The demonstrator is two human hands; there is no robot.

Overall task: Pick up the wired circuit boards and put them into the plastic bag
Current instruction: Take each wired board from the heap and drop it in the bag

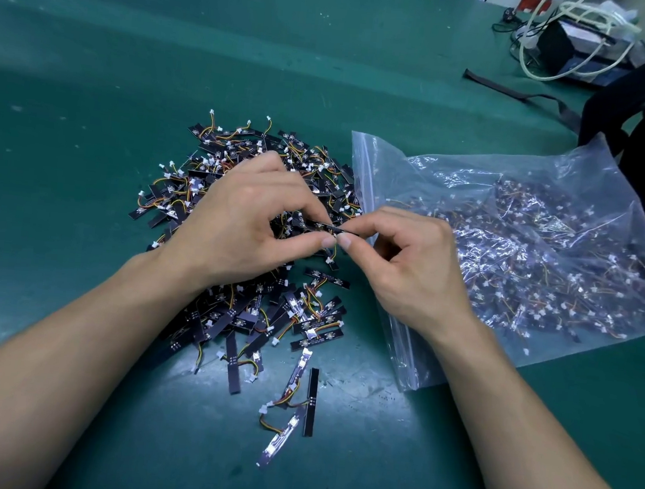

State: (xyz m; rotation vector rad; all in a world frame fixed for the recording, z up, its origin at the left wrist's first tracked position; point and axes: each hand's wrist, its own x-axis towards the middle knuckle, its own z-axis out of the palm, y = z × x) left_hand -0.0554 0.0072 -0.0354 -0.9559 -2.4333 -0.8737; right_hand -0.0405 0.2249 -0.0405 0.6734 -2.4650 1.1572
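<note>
A heap of small black wired circuit boards with orange and yellow wires and white plugs lies on the green mat. My left hand hovers over the heap and pinches one board between thumb and fingers. My right hand pinches the other end of the same board, its fingertips meeting those of the left. To the right lies the clear zip plastic bag, its mouth facing the heap, holding many boards.
The green mat covers the table. A few stray boards lie near the front. A black bag with a strap sits at the far right, and a dark box with white cables stands at the back right.
</note>
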